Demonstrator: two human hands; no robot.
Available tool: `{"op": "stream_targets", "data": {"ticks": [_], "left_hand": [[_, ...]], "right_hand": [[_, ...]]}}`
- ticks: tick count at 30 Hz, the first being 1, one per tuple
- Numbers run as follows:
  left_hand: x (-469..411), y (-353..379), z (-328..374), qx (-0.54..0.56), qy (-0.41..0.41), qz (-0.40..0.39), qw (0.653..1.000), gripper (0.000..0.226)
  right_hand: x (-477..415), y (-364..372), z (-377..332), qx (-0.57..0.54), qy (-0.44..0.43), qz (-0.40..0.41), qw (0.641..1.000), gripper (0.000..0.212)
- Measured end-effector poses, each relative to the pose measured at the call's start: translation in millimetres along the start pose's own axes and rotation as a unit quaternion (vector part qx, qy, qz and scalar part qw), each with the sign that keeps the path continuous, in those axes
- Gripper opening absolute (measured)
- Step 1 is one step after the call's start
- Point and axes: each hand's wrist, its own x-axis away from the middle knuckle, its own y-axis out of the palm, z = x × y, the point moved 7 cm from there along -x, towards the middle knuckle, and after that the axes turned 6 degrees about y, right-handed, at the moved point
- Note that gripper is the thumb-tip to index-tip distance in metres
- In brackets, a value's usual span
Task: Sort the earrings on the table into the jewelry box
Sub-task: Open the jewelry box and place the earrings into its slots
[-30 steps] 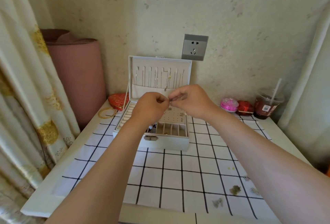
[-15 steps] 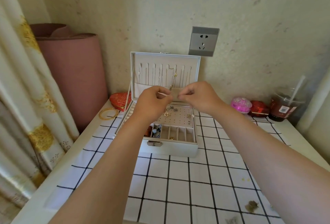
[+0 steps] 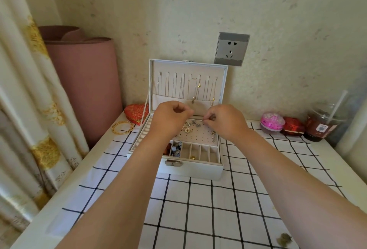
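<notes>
gently: right hand [image 3: 224, 122] pinches an earring [image 3: 206, 119] over the jewelry box [image 3: 190, 170] at the table's [image 3: 329, 155] far edge; left hand [image 3: 171, 118] curled, contents unclear. press it straight into a hole.

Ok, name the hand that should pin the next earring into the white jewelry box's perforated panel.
Right, probably: right hand pinches above bare holes of the beige perforated panel; left hand sits farther left.

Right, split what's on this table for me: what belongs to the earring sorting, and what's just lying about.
For the job: jewelry box, earrings on its studded panel, left hand, right hand.
Lying about: gold bangles, red heart pouch, pink tub, red box, drink cup, rolled mat.
</notes>
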Motion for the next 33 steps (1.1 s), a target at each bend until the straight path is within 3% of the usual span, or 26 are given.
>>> {"op": "stream_targets", "data": {"ticks": [4, 7, 11, 15, 24, 30, 33], "left_hand": [[-1, 1, -2, 0.003, -0.009, -0.005, 1.000, 0.006], [1, 2, -1, 0.011, -0.019, -0.008, 1.000, 0.006], [2, 6, 5, 0.039, -0.039, -0.007, 0.998, 0.006], [5, 14, 15, 0.116, -0.063, -0.002, 0.991, 0.008], [10, 26, 15, 0.218, -0.137, -0.002, 0.966, 0.011], [8, 27, 16, 0.163, -0.086, -0.017, 0.983, 0.014], [1, 27, 20, -0.063, 0.037, -0.044, 0.996, 0.019]], "right_hand": [[-3, 5, 1, 0.003, -0.004, -0.045, 0.999, 0.008], [-6, 3, 5, -0.062, 0.026, -0.093, 0.993, 0.012], [-8, -26, 1, -0.176, 0.054, -0.049, 0.982, 0.011], [-1, -45, -16, -0.343, 0.061, -0.093, 0.933, 0.012], [-2, -45, -13, -0.428, 0.083, -0.026, 0.899, 0.017], [-4, -42, -2, -0.382, 0.095, -0.006, 0.919, 0.009], [-4, -36, 6, -0.281, 0.086, 0.002, 0.956, 0.007]]}}
